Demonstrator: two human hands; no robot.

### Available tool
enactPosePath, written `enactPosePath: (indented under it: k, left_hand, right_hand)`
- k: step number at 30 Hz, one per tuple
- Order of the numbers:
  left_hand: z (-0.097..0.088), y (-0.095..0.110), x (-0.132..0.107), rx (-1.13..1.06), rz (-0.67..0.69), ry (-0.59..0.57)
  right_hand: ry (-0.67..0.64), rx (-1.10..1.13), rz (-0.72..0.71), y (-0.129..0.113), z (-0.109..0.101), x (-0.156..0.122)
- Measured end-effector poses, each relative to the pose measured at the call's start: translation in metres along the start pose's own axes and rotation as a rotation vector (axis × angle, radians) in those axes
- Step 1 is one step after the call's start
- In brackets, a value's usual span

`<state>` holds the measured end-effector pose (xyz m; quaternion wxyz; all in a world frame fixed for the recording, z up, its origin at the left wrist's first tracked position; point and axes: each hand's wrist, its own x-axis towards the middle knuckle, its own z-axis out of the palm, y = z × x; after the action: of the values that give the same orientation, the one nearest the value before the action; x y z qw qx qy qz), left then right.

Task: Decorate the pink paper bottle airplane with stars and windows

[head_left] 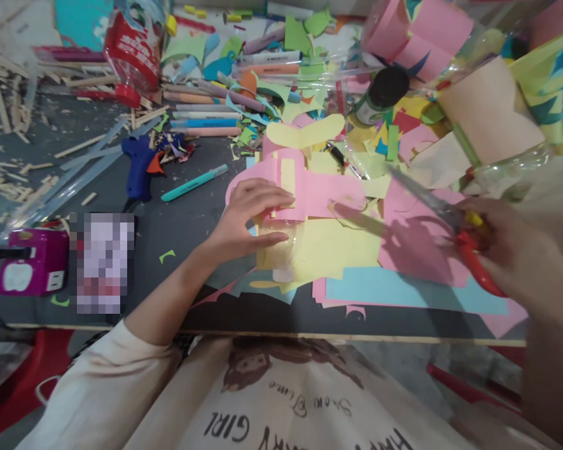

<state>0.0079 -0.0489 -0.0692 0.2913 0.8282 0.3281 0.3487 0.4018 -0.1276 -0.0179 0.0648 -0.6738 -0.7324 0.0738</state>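
Observation:
My left hand (248, 215) lies over a pink paper cutout (335, 194) with rounded side pieces, its fingers stretched out and the thumb apart. A pale yellow strip (288, 178) sits upright on the cutout's middle, just beyond my fingertips. Below it, clear plastic (281, 253) shows beside my thumb; its full shape is partly hidden. My right hand (511, 244) is closed around red-and-yellow-handled scissors (443, 212), raised over pink paper (417, 244) on the right. The blades point up and left, apart from the cutout. Yellow paper (338, 244) lies under the cutout.
A blue glue gun (139, 165), a teal marker (194, 182), a phone (104, 262) and a purple box (35, 262) lie to the left. Markers, paper scraps, a red bottle (134, 53) and a black-capped jar (382, 94) crowd the back. Blue sheets (413, 290) lie near the front edge.

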Motion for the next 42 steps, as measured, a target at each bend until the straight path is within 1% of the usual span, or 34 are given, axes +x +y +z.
enactPosePath:
  k: [1, 3, 4, 6, 8, 12, 20, 24, 31, 36, 42]
  left_hand:
    - [0.000, 0.000, 0.000, 0.003, -0.007, -0.003]
    - [-0.001, 0.000, -0.001, 0.009, -0.017, -0.004]
    - [-0.002, 0.000, -0.001, 0.010, -0.013, -0.001]
    - [-0.002, -0.001, -0.002, 0.005, 0.011, 0.013]
    - [-0.002, -0.001, -0.002, -0.001, 0.024, 0.016]
    - [-0.002, -0.002, -0.002, -0.001, -0.010, -0.012]
    - [-0.001, -0.003, 0.000, 0.036, 0.070, -0.004]
    - [-0.001, -0.005, 0.000, 0.010, 0.143, 0.015]
    - [-0.001, -0.003, 0.000, 0.013, 0.162, 0.029]
    - [-0.002, -0.002, 0.000, 0.032, 0.119, 0.003]
    - [-0.002, -0.003, -0.001, 0.032, 0.036, -0.032]
  right_hand:
    - [-0.031, -0.003, -0.119, -0.009, -0.003, 0.001]
    - [-0.025, -0.074, -0.287, -0.027, -0.003, 0.006]
    - [-0.038, -0.117, -0.347, -0.034, -0.001, 0.009]
    - [-0.015, -0.179, -0.398, -0.047, 0.004, 0.016]
    - [0.019, -0.192, -0.426, -0.056, 0.008, 0.022]
    - [0.047, -0.199, -0.497, -0.066, 0.008, 0.029]
    - [0.118, -0.333, -0.556, -0.077, 0.006, 0.034]
    - [0.169, -0.403, -0.567, -0.080, 0.005, 0.038]
    - [0.241, -0.473, -0.621, -0.085, 0.002, 0.043]
    - [0.282, -0.522, -0.642, -0.084, 0.004, 0.043]
    - [0.287, -0.523, -0.648, -0.084, 0.005, 0.040]
